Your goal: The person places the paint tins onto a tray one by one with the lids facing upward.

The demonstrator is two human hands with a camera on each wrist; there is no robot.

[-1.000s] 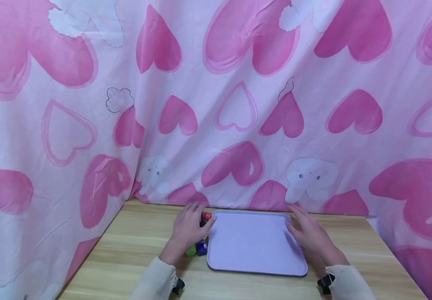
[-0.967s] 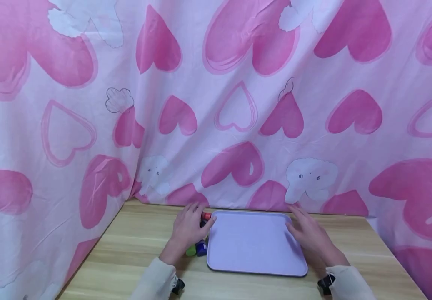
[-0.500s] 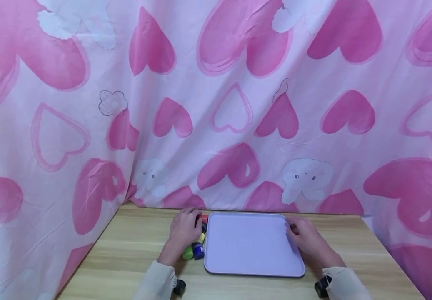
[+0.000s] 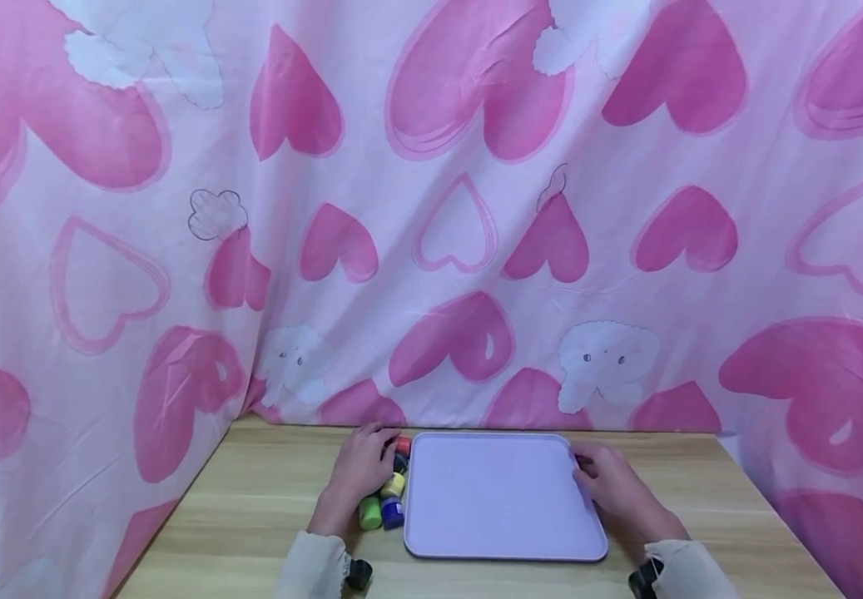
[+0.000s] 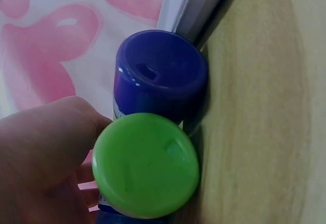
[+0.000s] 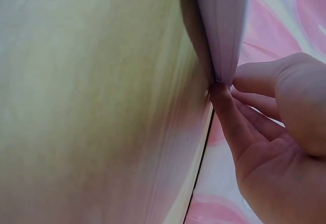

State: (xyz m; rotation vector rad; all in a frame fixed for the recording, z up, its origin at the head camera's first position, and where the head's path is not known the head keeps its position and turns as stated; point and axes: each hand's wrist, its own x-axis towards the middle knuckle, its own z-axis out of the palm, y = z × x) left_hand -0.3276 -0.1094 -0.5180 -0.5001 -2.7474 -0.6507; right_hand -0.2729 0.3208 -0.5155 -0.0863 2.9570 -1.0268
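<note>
A flat lilac tray lies on the table. My right hand pinches its right rim near the far corner; the right wrist view shows a finger at the underside of the tray's edge. Along the left rim lie small capped bottles: green, blue, yellow, black and red. My left hand curls beside the red and black ones, its fingertips partly hidden. Up close, the green cap and blue cap hide what its fingers touch; I cannot tell whether it grips a bottle.
The wooden table ends at a pink heart-printed cloth behind and at both sides. Bare tabletop shows left of my left hand and in front of the tray. A black wrist camera sits at my left cuff.
My left hand has drawn off the tray's left rim toward the bottles, fingers curling, uncovering more of them. My right hand's raised fingers have curled in at the rim. The view has shifted slightly.
</note>
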